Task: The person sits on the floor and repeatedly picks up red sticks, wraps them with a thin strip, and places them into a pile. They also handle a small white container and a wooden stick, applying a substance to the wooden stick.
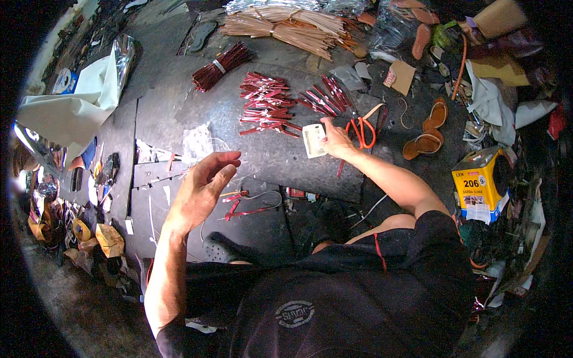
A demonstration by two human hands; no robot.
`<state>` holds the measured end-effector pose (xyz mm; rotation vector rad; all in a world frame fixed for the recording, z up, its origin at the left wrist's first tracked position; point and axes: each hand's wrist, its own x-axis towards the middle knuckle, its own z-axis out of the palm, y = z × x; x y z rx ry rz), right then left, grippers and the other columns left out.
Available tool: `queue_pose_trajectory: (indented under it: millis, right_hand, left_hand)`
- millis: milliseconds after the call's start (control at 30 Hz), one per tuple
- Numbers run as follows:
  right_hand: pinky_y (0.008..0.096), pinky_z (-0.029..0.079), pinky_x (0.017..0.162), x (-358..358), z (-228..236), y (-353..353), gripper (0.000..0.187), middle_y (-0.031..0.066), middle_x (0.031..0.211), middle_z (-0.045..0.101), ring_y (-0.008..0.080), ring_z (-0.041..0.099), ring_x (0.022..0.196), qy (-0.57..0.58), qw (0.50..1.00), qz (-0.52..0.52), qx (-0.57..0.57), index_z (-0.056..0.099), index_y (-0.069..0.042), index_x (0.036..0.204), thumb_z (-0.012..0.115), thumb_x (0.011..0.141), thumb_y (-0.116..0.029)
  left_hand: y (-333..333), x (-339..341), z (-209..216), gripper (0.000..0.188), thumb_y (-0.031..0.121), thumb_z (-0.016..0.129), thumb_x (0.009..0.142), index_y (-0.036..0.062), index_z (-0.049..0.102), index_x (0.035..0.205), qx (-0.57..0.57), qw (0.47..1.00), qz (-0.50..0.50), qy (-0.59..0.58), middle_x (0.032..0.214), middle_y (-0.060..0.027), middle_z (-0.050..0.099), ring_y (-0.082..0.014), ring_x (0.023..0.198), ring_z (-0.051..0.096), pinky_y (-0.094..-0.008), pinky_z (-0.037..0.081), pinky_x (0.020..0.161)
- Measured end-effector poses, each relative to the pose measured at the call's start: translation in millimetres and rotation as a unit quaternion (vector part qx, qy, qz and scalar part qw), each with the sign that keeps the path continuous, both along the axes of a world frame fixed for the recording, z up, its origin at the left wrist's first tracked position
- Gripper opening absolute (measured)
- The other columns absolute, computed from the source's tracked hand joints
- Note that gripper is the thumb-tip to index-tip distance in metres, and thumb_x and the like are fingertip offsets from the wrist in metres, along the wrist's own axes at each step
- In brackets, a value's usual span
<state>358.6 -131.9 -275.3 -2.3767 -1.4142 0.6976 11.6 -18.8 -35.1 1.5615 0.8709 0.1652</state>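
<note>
My right hand point(339, 142) reaches over the dark work surface, its fingers closed at the edge of a pale, square, flat piece point(313, 142) with a darker smudge in its middle. Its exact kind cannot be made out. Just right of that hand lie scissors with orange handles point(360, 132). My left hand point(206, 186) is raised over the near left, thumb and fingers apart and slightly curved, with nothing in it. Beyond the hands lie a stack of dark red strips point(267, 102) with pale bands and a smaller fanned group of similar strips point(326, 97).
A tied bundle of dark red strips point(221, 65) and tan strips point(280, 31) lie farther back. Sandals point(425, 143) and a yellow box point(476, 184) are at the right. White sheet material point(77, 110) stands at the left. Loose red straps point(253, 210) lie between my arms.
</note>
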Motion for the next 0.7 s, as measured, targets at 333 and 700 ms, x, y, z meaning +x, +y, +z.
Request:
queue_pose_trajectory:
  millis: [333, 700]
  right_hand:
    - [0.0456, 0.051, 0.075, 56.0, 17.4, -13.7, 0.057, 0.0181, 0.086, 0.069, 0.0350, 0.069, 0.085, -0.066, 0.997, 0.032, -0.001, 0.042, -0.004, 0.135, 0.067, 0.086, -0.017]
    - [0.0522, 0.051, 0.083, -38.1, 1.7, 43.4, 0.022, 0.0240, 0.104, 0.063, 0.0430, 0.063, 0.098, -0.021, 0.960, 0.279, 0.026, 0.049, -0.001, 0.115, 0.048, 0.094, -0.010]
  left_hand:
    - [1.4, -0.8, 1.2, 0.040, 0.026, 0.055, 0.100, 0.0001, 0.056, 0.130, 0.029, 0.998, -0.036, 0.031, 0.122, -0.0160, 0.064, -0.0233, 0.117, 0.058, -0.0353, 0.045, 0.101]
    - [-3.6, 2.2, 1.6, 0.038, 0.024, 0.056, 0.100, -0.0003, 0.057, 0.129, 0.040, 0.996, -0.057, 0.058, 0.122, -0.0175, 0.065, -0.0243, 0.115, 0.061, -0.0362, 0.048, 0.097]
